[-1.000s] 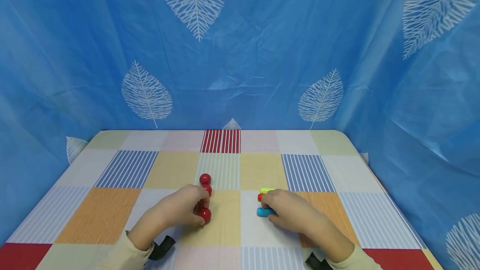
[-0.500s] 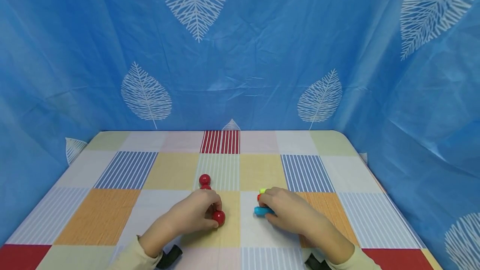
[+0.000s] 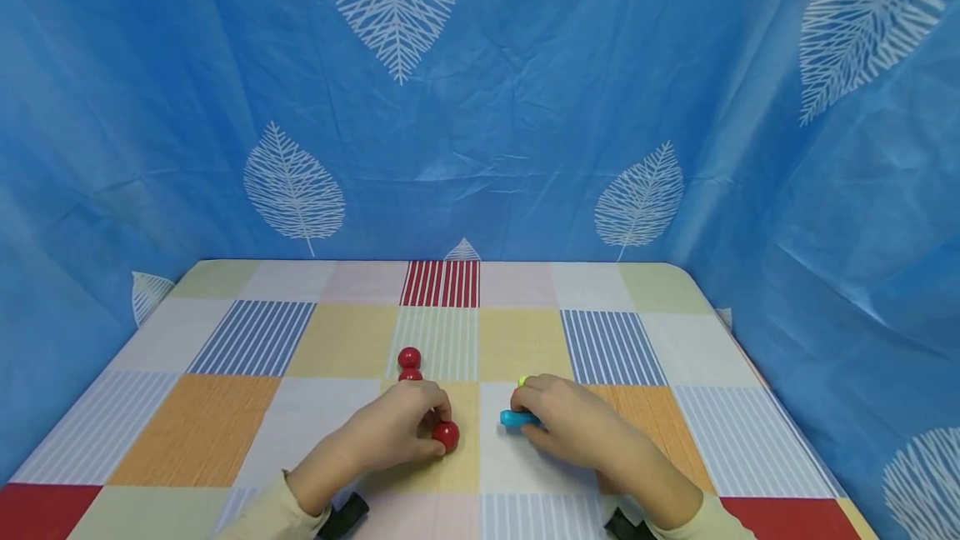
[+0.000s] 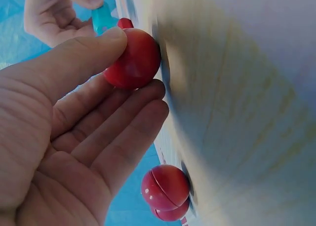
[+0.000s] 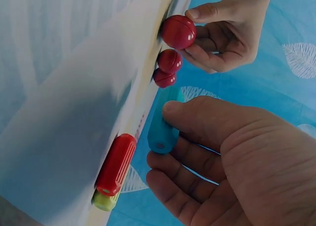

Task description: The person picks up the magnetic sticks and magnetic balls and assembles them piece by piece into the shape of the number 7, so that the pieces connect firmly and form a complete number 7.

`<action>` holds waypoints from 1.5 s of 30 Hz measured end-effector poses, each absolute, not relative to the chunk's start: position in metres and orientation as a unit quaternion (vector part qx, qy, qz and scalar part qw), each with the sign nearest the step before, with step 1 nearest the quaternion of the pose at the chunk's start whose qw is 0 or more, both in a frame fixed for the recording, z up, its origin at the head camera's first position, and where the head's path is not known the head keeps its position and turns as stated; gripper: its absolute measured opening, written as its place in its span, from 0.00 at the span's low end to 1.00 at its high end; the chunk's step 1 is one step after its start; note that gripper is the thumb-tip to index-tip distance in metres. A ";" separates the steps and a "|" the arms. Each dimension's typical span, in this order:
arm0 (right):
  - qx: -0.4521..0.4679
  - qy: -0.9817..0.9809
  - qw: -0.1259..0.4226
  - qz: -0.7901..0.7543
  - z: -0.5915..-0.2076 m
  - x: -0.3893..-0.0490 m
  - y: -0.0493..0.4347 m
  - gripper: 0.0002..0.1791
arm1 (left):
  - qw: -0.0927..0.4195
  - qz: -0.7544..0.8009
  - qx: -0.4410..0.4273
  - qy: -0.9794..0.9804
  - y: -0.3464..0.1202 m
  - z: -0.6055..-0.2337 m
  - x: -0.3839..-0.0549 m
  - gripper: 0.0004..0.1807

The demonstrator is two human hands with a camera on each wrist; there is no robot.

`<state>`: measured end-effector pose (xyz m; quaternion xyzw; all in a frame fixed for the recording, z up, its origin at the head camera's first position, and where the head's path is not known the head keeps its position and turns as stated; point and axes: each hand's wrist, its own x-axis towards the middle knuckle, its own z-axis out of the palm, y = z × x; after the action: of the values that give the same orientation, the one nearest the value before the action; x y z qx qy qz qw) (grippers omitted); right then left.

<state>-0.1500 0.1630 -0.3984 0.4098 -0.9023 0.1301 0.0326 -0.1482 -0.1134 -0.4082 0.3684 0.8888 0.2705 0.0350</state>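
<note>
My left hand [image 3: 390, 427] holds a glossy red ball [image 3: 447, 436] between thumb and fingers, close over the cloth near the table's middle. Two more red balls, the farther one [image 3: 408, 357] fully showing, sit beyond that hand. My right hand [image 3: 572, 419] pinches a short blue plastic cylinder [image 3: 517, 418], its end pointing toward the left hand. In the right wrist view, the blue cylinder [image 5: 165, 124] is raised off the cloth. Beside it lie a ribbed red cylinder [image 5: 116, 164] and a yellow-green cylinder [image 5: 103, 201], mostly hidden by the right hand in the head view.
A patchwork-print cloth [image 3: 521, 344] covers the table. Blue curtains with white leaf prints [image 3: 480, 107] hang behind the table and along both sides. Dark straps [image 3: 343, 517] show at both wrists.
The left hand has moved the red ball to the right, away from the other two. The right hand has drawn the blue cylinder slightly left, apart from the red and yellow-green ones.
</note>
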 end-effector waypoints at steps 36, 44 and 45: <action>0.444 -0.889 -0.012 0.115 -0.405 -0.142 0.117 0.04 | 0.058 0.243 0.360 0.899 -0.114 -0.400 -0.149 0.14; 0.455 -0.883 -0.013 0.114 -0.406 -0.140 0.112 0.05 | 0.076 0.235 0.368 0.897 -0.117 -0.395 -0.149 0.14; 0.457 -0.882 -0.013 0.115 -0.406 -0.140 0.111 0.05 | 0.079 0.234 0.369 0.896 -0.118 -0.394 -0.149 0.14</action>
<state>-0.1403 0.1112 -0.4061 0.4571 -0.8818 0.1154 -0.0130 -0.1487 -0.1177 -0.3945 0.3693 0.8958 0.2344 0.0790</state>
